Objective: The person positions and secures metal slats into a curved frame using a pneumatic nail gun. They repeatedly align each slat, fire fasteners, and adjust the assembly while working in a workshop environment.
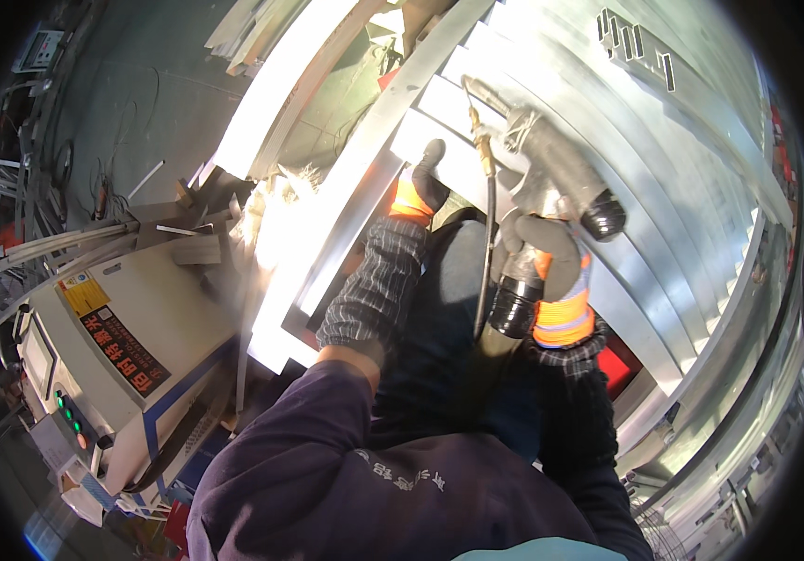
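Note:
My right hand (551,257), in a grey and orange glove, is closed around the handle of a welding gun (556,154). This gun has a silver and black body and a slim nozzle pointing away from me. A thin cable with a brass-coloured fitting (484,154) runs beside it. Beneath the gun lies a frame of bright metal slats (664,243). My left hand (420,185), gloved alike, rests at a slat near the frame's left side. One of its fingers is stretched out, and the others are partly hidden. Strong glare washes out the metal near it.
A white and blue machine cabinet (154,318) with green buttons stands at the left. Metal offcuts (74,243) lie behind it. Long pale profiles (294,84) extend beyond the frame's left side. A slotted metal bar (640,56) sits at the far right. Something red (615,365) shows below the slats.

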`<act>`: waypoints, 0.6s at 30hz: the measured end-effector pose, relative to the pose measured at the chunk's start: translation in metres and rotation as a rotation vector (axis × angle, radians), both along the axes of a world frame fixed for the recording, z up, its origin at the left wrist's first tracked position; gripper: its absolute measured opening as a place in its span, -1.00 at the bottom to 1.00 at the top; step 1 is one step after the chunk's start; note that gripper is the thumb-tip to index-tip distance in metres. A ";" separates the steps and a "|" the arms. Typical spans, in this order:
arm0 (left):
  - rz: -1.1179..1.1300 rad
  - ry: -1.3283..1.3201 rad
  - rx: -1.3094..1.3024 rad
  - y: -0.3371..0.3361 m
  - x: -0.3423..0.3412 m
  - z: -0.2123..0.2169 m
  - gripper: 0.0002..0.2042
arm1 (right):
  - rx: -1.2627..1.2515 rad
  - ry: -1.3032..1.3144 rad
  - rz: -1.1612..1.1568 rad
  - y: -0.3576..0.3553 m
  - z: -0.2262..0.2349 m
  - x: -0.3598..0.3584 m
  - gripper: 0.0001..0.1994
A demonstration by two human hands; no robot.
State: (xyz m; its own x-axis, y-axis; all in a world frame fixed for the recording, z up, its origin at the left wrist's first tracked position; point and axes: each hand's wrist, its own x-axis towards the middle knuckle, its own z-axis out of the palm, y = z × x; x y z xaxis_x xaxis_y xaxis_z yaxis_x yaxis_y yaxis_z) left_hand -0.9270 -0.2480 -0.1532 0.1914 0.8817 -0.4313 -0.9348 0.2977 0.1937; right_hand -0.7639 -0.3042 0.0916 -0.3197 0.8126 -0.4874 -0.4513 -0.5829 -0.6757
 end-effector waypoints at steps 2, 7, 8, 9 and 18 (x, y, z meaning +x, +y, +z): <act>0.026 0.071 0.019 -0.001 0.000 0.000 -0.50 | -0.054 0.044 0.042 0.003 -0.017 -0.004 -0.72; 0.026 0.197 0.061 -0.003 -0.003 -0.003 -0.55 | 0.020 -0.126 0.085 0.009 -0.049 -0.017 -0.73; -0.019 0.186 0.110 -0.005 -0.002 -0.004 -0.65 | 0.298 -0.310 0.165 0.011 -0.055 -0.022 -0.74; -0.016 0.335 0.116 -0.006 -0.002 -0.006 -0.68 | 0.271 -0.291 0.181 0.010 -0.059 -0.026 -0.76; 0.084 0.444 0.076 -0.016 0.006 -0.002 -0.68 | -0.033 -0.143 0.243 0.007 -0.079 -0.035 -0.80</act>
State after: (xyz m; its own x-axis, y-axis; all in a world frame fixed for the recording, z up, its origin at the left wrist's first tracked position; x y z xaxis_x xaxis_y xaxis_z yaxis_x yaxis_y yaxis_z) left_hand -0.9214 -0.2637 -0.1553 -0.0712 0.9185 -0.3891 -0.7770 0.1935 0.5991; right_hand -0.7987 -0.2971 0.0129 -0.4293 0.7034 -0.5664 -0.1975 -0.6851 -0.7011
